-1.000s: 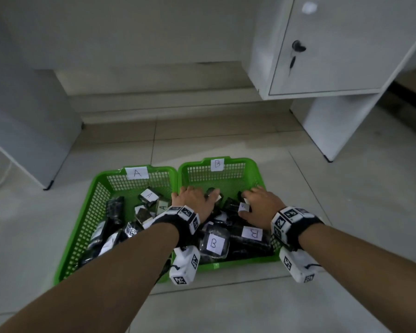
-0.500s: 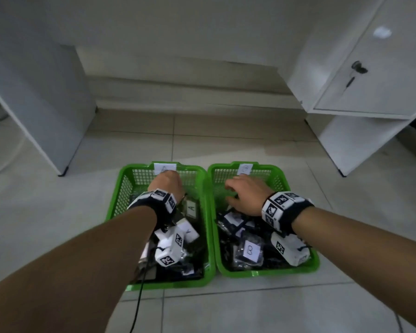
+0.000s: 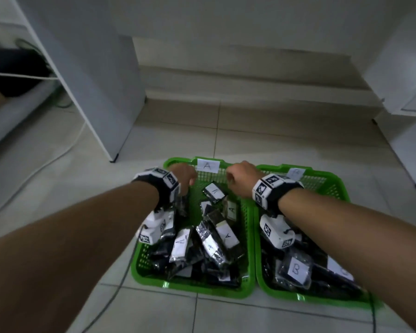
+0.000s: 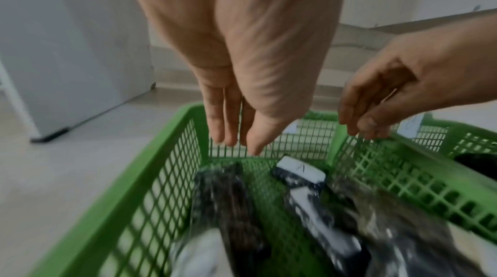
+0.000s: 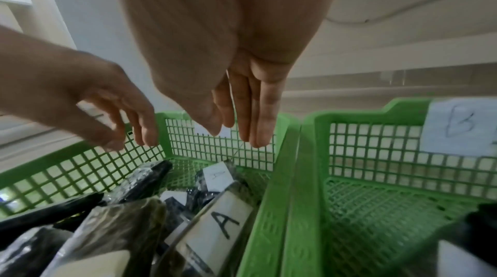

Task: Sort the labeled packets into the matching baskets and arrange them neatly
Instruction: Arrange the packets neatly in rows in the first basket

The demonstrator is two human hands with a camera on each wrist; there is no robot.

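Note:
Two green mesh baskets stand side by side on the tiled floor. Basket A on the left holds several black packets with white A labels. Basket B on the right holds black packets labelled B. Both my hands hover over basket A's far end, holding nothing. My left hand hangs by the far left corner, fingers straight and pointing down. My right hand is by the far right corner, its fingers also straight, just above the rim.
Paper tags marked A and B sit on the baskets' far walls. A white cabinet panel stands at the far left and another cabinet at the far right. A cable runs over the floor at left.
A second ago both hands lay on packets in basket B. The left hand then went to basket A's far end, and the right hand has now crossed over to it too.

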